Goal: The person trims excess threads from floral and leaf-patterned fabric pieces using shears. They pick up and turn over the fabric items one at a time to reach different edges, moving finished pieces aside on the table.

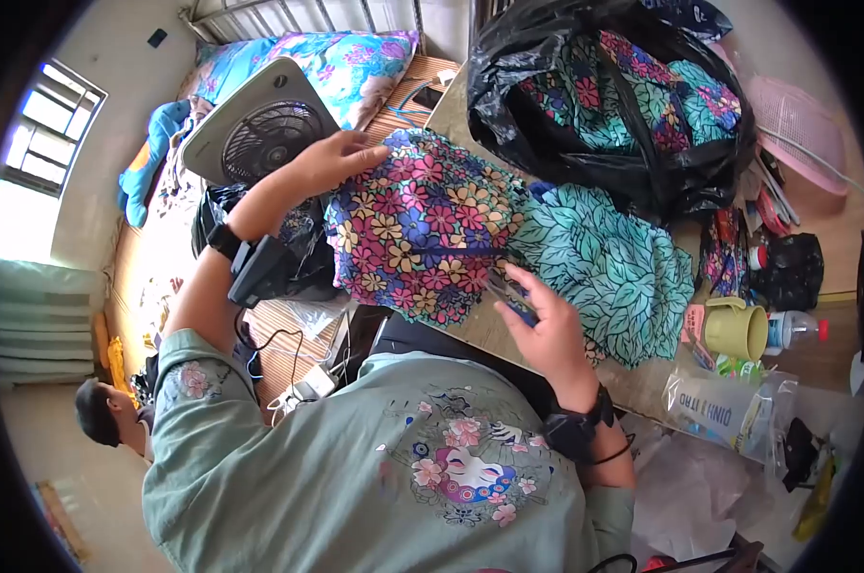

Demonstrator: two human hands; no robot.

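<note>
A piece of multicoloured floral fabric [432,215] with scalloped edges lies spread on the table in front of me. My left hand [335,164] rests on its upper left edge, fingers stretched out over the cloth. Between the thumb and fingers of my right hand [547,334] is a small pair of thread snips [516,301], its tips near the fabric's lower right side. Teal leaf-patterned fabric [609,272] lies to the right, partly under the floral piece.
A black plastic bag [585,167] full of similar fabric stands at the back. A fan [274,134] is at the left. On the right are a yellow mug [736,328], a bottle [795,330] and a pink basket [800,129]. Another person [107,413] is at lower left.
</note>
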